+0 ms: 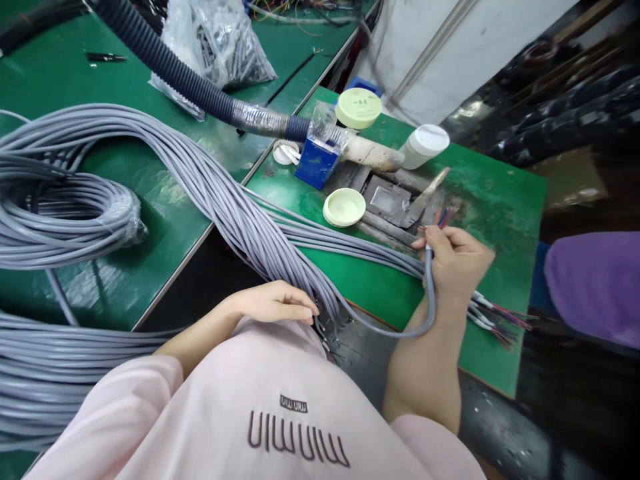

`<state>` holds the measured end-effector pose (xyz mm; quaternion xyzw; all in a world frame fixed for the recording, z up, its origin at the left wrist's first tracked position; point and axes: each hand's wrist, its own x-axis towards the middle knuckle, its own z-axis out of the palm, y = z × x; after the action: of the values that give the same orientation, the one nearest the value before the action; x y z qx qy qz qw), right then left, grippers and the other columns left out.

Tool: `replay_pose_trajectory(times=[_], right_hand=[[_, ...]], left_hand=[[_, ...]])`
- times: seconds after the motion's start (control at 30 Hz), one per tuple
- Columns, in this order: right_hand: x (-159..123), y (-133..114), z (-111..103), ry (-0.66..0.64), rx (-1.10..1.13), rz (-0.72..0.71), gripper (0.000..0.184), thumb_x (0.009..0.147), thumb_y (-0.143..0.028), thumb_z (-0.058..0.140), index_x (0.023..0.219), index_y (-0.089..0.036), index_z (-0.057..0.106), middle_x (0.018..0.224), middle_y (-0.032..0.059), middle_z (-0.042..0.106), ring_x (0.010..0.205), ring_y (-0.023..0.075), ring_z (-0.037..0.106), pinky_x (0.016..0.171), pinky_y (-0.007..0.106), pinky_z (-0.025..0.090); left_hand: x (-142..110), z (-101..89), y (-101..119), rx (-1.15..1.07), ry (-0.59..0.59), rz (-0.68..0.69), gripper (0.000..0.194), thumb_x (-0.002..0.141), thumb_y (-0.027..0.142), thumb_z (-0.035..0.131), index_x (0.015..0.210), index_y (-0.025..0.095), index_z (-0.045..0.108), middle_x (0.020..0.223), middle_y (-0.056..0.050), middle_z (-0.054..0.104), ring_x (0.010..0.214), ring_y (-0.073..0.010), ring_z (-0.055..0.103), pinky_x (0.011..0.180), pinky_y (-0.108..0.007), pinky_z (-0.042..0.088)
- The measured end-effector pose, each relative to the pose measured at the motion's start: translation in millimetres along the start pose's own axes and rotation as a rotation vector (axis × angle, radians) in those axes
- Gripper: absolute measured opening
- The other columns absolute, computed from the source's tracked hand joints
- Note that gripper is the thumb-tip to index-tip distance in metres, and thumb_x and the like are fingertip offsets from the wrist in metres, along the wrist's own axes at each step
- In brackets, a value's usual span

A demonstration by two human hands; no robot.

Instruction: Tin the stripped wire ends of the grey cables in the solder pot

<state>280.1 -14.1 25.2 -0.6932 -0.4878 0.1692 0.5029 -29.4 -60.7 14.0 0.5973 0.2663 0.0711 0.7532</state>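
Observation:
My right hand (457, 260) is closed on the end of a grey cable (431, 293), whose stripped coloured wires stick out past the fingertips. These wires are beside a dark, square metal pot (387, 200) set among stained bars. The held cable loops down and back to a thick bundle of grey cables (240, 220). My left hand (280, 303), palm down with gently curved fingers, is beside the lower end of that bundle. Nothing shows in its grasp; whether the fingertips touch the cables I cannot tell. More stripped cable ends (495, 320) lie behind my right wrist.
A ribbed hose (200, 87) crosses to a blue box (317, 160). Around the pot stand a shallow pale dish (345, 207), a round yellow-green tin (359, 108) and a white-lidded jar (425, 145). Cable coils (75, 220) lie left; a dark gap (210, 280) separates the green tables. Purple seat (595, 287) at right.

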Motion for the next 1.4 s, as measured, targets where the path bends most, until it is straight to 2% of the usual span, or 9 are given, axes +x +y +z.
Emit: replay_pose_trajectory(times=[0.23,0.4,0.9,0.97,1.03,1.1,1.17,1.23,1.4], right_hand=[[-53,-30,4,-0.109,0.172,0.064,0.024,0.08,-0.033,0.065,0.063,-0.016,0.066,0.044,-0.0038,0.052,0.039,0.0088,0.04,0.042,0.025,0.028],[-85,-51,12,-0.244,0.18,0.082,0.023,0.081,-0.032,0.064,0.064,-0.018,0.065,0.052,-0.0034,0.057,0.042,0.0082,0.041,0.043,0.024,0.031],[-103,-71,32,-0.309,0.143,0.063,0.02,0.082,-0.027,0.062,0.063,-0.02,0.062,0.057,-0.0027,0.061,0.054,0.0117,0.054,0.054,0.024,0.041],[-103,-69,32,-0.309,0.138,0.067,0.02,0.082,-0.027,0.063,0.063,-0.019,0.062,0.056,-0.003,0.06,0.052,0.0108,0.051,0.052,0.024,0.039],[-102,-68,32,-0.306,0.133,0.08,0.023,0.082,-0.029,0.063,0.062,-0.019,0.062,0.054,-0.0033,0.058,0.048,0.0093,0.045,0.049,0.023,0.035],[-101,-66,30,-0.303,0.136,0.098,0.025,0.082,-0.031,0.064,0.061,-0.018,0.061,0.052,-0.0033,0.056,0.045,0.0084,0.04,0.045,0.023,0.032],[-98,-63,29,-0.303,0.148,0.116,0.026,0.082,-0.033,0.064,0.061,-0.018,0.061,0.051,-0.0032,0.055,0.043,0.0082,0.039,0.044,0.024,0.03],[-96,-61,28,-0.3,0.163,0.126,0.027,0.082,-0.034,0.064,0.06,-0.018,0.061,0.05,-0.0033,0.054,0.043,0.0084,0.039,0.043,0.024,0.029],[-92,-57,29,-0.308,0.172,0.137,0.026,0.081,-0.035,0.065,0.061,-0.018,0.061,0.05,-0.0032,0.055,0.042,0.0085,0.039,0.042,0.024,0.029]], left_hand=[[46,27.7,17,-0.5,0.028,0.136,0.04,0.072,0.041,0.077,0.1,0.014,0.069,0.079,-0.005,0.072,0.071,-0.0109,0.066,0.067,-0.023,0.051],[69,32.5,18,-0.667,0.251,0.214,0.045,0.066,0.041,0.081,0.098,0.013,0.066,0.075,-0.001,0.069,0.059,-0.0076,0.062,0.055,-0.02,0.046],[70,33.1,16,-0.835,0.44,0.283,0.041,0.059,0.04,0.085,0.08,0.014,0.06,0.067,0.002,0.067,0.054,-0.006,0.06,0.055,-0.018,0.047],[66,25.1,13,-0.773,0.352,0.269,0.039,0.06,0.041,0.084,0.076,0.014,0.061,0.062,0.003,0.066,0.051,-0.0055,0.058,0.051,-0.017,0.044],[58,11.7,5,-0.652,0.087,0.193,0.036,0.06,0.042,0.084,0.068,0.014,0.063,0.053,0.002,0.063,0.044,-0.0058,0.053,0.045,-0.017,0.04],[47,-4.7,-14,-0.478,-0.37,-0.039,0.035,0.055,0.041,0.087,0.069,0.014,0.069,0.058,-0.005,0.069,0.048,-0.0118,0.059,0.043,-0.021,0.041],[35,-21.1,-43,-0.403,-0.502,-0.317,0.038,0.049,0.035,0.09,0.076,0.013,0.074,0.066,-0.01,0.073,0.056,-0.0192,0.066,0.044,-0.024,0.044],[23,-36.5,-79,-0.447,-0.16,-0.584,0.037,0.041,0.025,0.092,0.071,0.012,0.073,0.064,-0.011,0.072,0.056,-0.0223,0.067,0.044,-0.025,0.046],[-1,-77.9,-159,-0.44,0.325,-0.712,0.021,0.072,0.031,0.076,0.075,0.011,0.069,0.059,-0.006,0.068,0.046,-0.0125,0.058,0.042,-0.02,0.042]])
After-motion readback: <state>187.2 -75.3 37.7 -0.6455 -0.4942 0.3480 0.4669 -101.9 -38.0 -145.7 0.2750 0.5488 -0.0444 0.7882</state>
